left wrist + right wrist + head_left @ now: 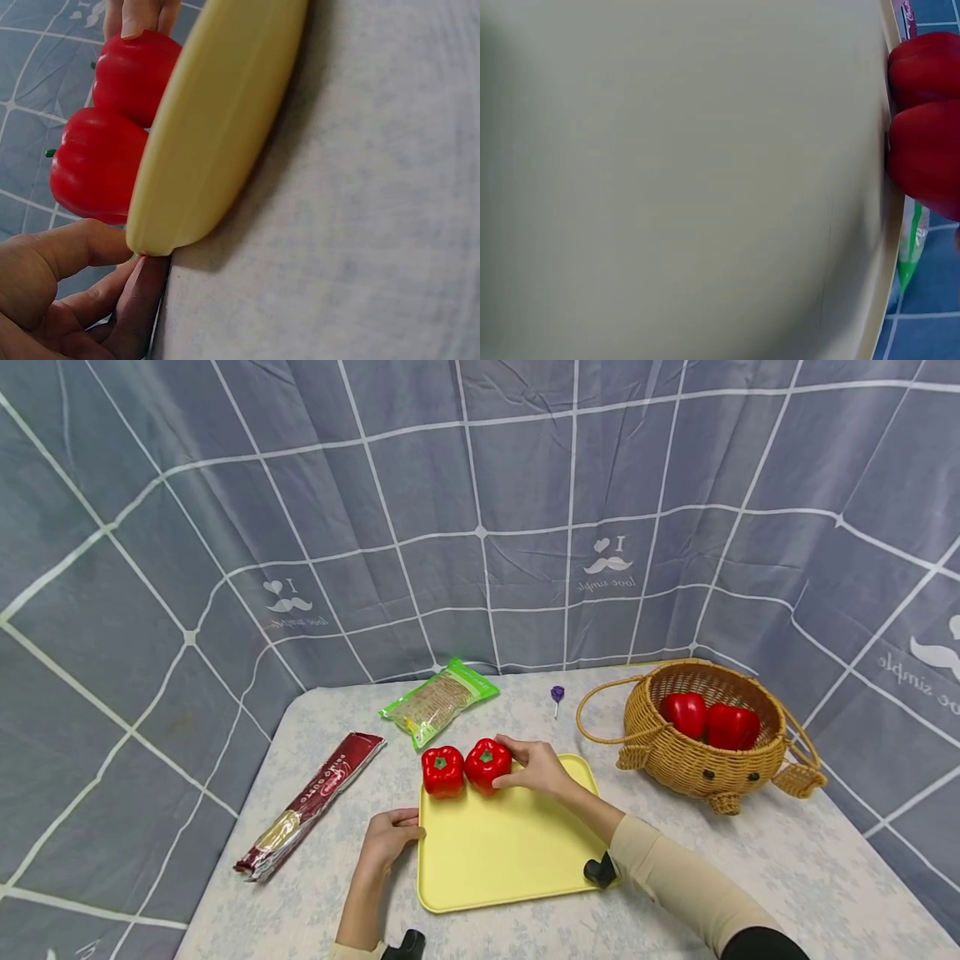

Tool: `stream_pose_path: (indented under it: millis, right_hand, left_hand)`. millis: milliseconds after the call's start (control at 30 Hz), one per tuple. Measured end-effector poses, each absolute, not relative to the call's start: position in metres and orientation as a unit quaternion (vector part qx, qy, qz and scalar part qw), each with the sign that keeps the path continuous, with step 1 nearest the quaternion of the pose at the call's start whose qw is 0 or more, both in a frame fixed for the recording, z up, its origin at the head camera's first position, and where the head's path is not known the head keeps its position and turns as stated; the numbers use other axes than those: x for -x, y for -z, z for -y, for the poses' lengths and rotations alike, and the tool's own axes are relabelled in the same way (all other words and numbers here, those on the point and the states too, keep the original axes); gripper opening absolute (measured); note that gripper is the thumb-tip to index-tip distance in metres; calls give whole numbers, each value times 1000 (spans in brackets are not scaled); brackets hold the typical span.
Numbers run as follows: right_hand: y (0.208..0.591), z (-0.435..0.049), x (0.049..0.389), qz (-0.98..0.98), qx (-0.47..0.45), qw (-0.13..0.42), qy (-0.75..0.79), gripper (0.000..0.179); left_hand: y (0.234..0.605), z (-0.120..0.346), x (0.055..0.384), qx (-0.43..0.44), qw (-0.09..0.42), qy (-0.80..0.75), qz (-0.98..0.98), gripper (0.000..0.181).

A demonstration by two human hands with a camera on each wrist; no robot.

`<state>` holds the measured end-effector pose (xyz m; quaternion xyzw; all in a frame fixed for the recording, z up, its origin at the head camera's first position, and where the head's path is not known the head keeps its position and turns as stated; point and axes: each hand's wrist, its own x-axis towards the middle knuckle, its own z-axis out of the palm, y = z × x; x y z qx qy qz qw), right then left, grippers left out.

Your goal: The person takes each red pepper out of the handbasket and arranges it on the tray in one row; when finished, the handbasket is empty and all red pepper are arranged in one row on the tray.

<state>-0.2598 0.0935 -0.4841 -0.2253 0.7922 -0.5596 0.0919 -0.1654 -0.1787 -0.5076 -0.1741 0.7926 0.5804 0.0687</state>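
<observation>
Red pepper (488, 766) at eleven o'clock, by the yellow tray's (510, 852) far rim. Nearest you, at nine o'clock, your left hand (390, 839) pinches the tray's edge; pulling or lifting there could tilt it and set its load rolling. Farther out, your right hand (534, 768) grips that pepper between thumb and fingers; a push left might knock the second pepper (442, 772), at ten o'clock, off the corner.
</observation>
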Motion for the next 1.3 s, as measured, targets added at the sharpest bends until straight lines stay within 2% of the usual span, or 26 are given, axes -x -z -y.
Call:
stream_pose_path:
  millis: [800, 1300]
  right_hand:
    - [491, -96, 259, -804, 243, 87, 536, 87]
    - [485, -109, 257, -812, 254, 82, 519, 84]
  left_hand:
    - [507, 178, 166, 181, 73, -575, -795, 38]
    - [510, 179, 168, 191, 81, -567, -797, 39]
